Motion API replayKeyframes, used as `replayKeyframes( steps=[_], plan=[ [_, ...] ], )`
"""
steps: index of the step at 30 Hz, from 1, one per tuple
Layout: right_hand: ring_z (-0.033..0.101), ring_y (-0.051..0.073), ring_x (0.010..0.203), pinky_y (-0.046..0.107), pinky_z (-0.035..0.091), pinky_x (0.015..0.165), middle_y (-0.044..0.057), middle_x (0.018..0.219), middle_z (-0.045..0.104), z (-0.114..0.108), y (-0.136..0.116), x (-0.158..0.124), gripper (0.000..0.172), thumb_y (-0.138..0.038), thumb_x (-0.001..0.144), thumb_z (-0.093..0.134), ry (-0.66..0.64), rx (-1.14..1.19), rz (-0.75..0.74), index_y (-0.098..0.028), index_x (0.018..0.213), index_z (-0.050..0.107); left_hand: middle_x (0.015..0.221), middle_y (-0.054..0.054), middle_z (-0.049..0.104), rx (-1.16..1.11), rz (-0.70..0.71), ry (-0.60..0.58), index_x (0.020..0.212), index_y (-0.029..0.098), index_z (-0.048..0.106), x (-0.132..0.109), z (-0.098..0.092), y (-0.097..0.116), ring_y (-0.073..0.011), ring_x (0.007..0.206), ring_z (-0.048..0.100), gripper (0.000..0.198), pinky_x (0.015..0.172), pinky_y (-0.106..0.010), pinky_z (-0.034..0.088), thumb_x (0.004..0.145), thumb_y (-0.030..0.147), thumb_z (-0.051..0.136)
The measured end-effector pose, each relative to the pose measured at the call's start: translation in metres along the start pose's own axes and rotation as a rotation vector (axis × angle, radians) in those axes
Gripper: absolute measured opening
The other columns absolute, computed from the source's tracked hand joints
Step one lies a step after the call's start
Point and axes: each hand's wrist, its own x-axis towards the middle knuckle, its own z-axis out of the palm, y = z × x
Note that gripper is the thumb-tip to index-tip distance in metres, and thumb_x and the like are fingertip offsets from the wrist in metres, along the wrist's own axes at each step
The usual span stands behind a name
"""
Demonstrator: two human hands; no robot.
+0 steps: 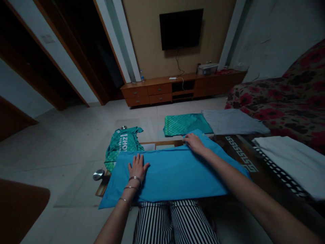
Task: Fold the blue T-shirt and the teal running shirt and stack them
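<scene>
A bright blue garment (172, 176), probably a shirt folded lengthwise, lies spread across the low glass-topped table in front of me. My left hand (137, 168) rests flat on its left part, fingers apart, with several thin bracelets at the wrist. At the garment's far edge, toward the right, my right hand (195, 143) has its fingers bent and closed on the cloth. A small flap of blue fabric sticks out past that hand. Beyond my left hand a crumpled green jersey (124, 144) with white lettering lies partly against the blue cloth.
A folded green patterned garment (186, 124) and a grey cloth (235, 122) lie at the far side. White cloth (291, 159) lies at the right, near a flowered sofa (284, 96). Glass table (76, 193) edges extend left, with a round metal fitting (98, 175). A TV cabinet (159, 93) stands ahead.
</scene>
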Motion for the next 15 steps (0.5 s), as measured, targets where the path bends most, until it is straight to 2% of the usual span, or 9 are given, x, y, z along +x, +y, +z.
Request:
replayKeyframes(
  steps=[2, 4, 8, 10, 13, 15],
  plan=[
    [0.047, 0.023, 0.107, 0.031, 0.035, 0.087, 0.011, 0.11, 0.06, 0.006, 0.011, 0.013, 0.018, -0.022, 0.087, 0.056, -0.093, -0.01, -0.038, -0.018, 0.099, 0.069, 0.153, -0.014, 0.025, 0.033, 0.001, 0.024, 0.146, 0.014, 0.033, 0.001, 0.005, -0.008, -0.0289, 0.142, 0.02, 0.06, 0.11, -0.056, 0.023, 0.094, 0.046, 0.035],
    [0.047, 0.023, 0.104, 0.03, 0.035, 0.085, 0.011, 0.105, 0.06, 0.014, 0.02, 0.02, 0.015, -0.025, 0.086, 0.058, -0.119, -0.018, -0.032, -0.016, 0.093, 0.068, 0.154, -0.014, 0.024, 0.052, 0.0, 0.047, 0.146, 0.014, 0.032, 0.0, 0.009, -0.012, -0.0293, 0.142, 0.019, 0.063, 0.111, -0.054, 0.022, 0.094, 0.048, 0.034],
    [0.047, 0.023, 0.101, 0.031, 0.035, 0.085, 0.012, 0.103, 0.06, 0.028, 0.027, 0.019, 0.021, -0.031, 0.09, 0.055, -0.004, -0.026, 0.067, -0.013, 0.095, 0.064, 0.154, -0.014, 0.023, 0.07, -0.015, 0.072, 0.147, 0.013, 0.031, 0.0, 0.011, -0.015, -0.0302, 0.142, 0.02, 0.066, 0.111, -0.052, 0.022, 0.093, 0.05, 0.035],
    [0.047, 0.022, 0.101, 0.031, 0.035, 0.086, 0.011, 0.103, 0.06, 0.032, 0.03, 0.016, 0.024, -0.034, 0.09, 0.054, 0.027, 0.01, 0.071, -0.013, 0.097, 0.063, 0.154, -0.014, 0.023, 0.075, -0.019, 0.065, 0.147, 0.014, 0.03, 0.0, 0.01, -0.016, -0.0303, 0.142, 0.02, 0.066, 0.111, -0.051, 0.021, 0.093, 0.05, 0.036],
    [0.048, 0.02, 0.102, 0.03, 0.036, 0.09, 0.009, 0.105, 0.061, 0.028, 0.042, 0.019, 0.025, -0.034, 0.092, 0.05, 0.068, 0.121, 0.055, -0.015, 0.099, 0.064, 0.154, -0.014, 0.022, 0.079, -0.037, 0.032, 0.147, 0.016, 0.031, 0.003, 0.007, -0.014, -0.0309, 0.142, 0.019, 0.065, 0.11, -0.052, 0.023, 0.092, 0.049, 0.04],
    [0.049, 0.019, 0.104, 0.03, 0.035, 0.093, 0.009, 0.108, 0.061, 0.021, 0.056, 0.027, 0.025, -0.028, 0.093, 0.046, 0.113, 0.158, 0.1, -0.014, 0.104, 0.064, 0.155, -0.012, 0.021, 0.086, -0.031, 0.015, 0.146, 0.017, 0.033, 0.005, 0.0, -0.004, -0.0316, 0.142, 0.018, 0.064, 0.109, -0.055, 0.024, 0.091, 0.048, 0.043]
  ],
)
